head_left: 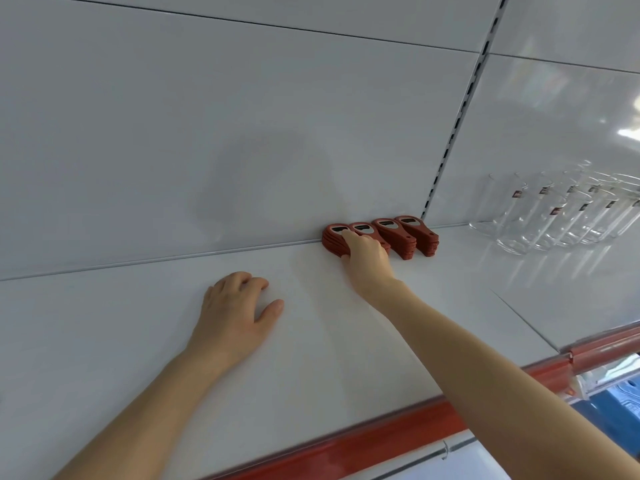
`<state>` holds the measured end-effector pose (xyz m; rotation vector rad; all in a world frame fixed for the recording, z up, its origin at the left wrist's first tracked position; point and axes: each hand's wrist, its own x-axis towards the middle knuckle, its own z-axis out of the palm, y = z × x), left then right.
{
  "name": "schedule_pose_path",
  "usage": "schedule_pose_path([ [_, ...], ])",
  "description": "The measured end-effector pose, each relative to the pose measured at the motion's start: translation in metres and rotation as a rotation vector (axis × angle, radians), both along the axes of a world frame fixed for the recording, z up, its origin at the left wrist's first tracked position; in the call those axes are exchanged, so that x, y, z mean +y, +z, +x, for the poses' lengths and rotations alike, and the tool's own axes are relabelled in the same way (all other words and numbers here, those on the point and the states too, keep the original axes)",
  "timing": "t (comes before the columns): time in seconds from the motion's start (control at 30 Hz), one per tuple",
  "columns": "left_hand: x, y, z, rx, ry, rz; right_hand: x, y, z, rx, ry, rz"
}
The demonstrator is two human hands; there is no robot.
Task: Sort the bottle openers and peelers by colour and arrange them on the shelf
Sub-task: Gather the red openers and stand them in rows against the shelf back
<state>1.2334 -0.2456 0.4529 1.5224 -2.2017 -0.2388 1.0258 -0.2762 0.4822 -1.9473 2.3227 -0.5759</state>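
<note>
Several stacks of red bottle openers (398, 235) stand in a row against the back panel of the white shelf (138, 341). My right hand (365, 256) reaches to the back and grips the leftmost stack (334, 237), fingers on top and thumb at its front. The stack just right of it is partly hidden by my fingers. Further left, nearer the front, my left hand (235, 313) rests flat on the bare shelf, fingers relaxed, holding nothing. No peelers are in view.
Clear drinking glasses (554, 216) with small labels stand in rows on the shelf at the far right. A slotted upright (460, 112) divides the back panels. A red strip (346, 441) runs along the shelf's front edge.
</note>
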Motion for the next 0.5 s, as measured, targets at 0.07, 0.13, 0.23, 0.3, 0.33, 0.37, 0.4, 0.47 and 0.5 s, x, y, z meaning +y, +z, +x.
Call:
schedule_pose_path([
  [0.07, 0.0002, -0.0004, 0.0004, 0.003, 0.001, -0.001, -0.0021, -0.0009, 0.0000, 0.002, -0.007, 0.007],
  [0.13, 0.0000, -0.0011, 0.0006, 0.010, 0.001, -0.005, -0.0032, -0.0018, 0.0000, -0.007, -0.010, 0.014],
  [0.23, -0.0005, -0.0017, 0.0005, 0.008, 0.001, -0.009, -0.0038, -0.0022, -0.0012, -0.031, -0.004, 0.009],
  [0.3, -0.0003, -0.0017, 0.0008, 0.015, 0.000, -0.014, -0.0019, -0.0016, -0.0036, -0.046, 0.013, 0.010],
  [0.33, 0.0000, -0.0017, 0.0010, 0.016, -0.001, -0.016, -0.0002, -0.0015, -0.0052, -0.053, 0.026, 0.008],
  [0.37, 0.0003, -0.0016, 0.0012, 0.015, -0.001, -0.017, 0.0019, -0.0015, -0.0064, -0.060, 0.040, 0.004],
  [0.4, 0.0004, -0.0014, 0.0010, 0.016, -0.002, -0.020, 0.0037, -0.0017, -0.0072, -0.067, 0.055, -0.004],
  [0.47, 0.0002, -0.0008, 0.0007, 0.016, -0.003, -0.021, 0.0054, -0.0025, -0.0077, -0.068, 0.072, -0.026],
  [0.5, 0.0002, -0.0007, 0.0008, 0.015, -0.004, -0.018, 0.0052, -0.0030, -0.0076, -0.066, 0.073, -0.032],
])
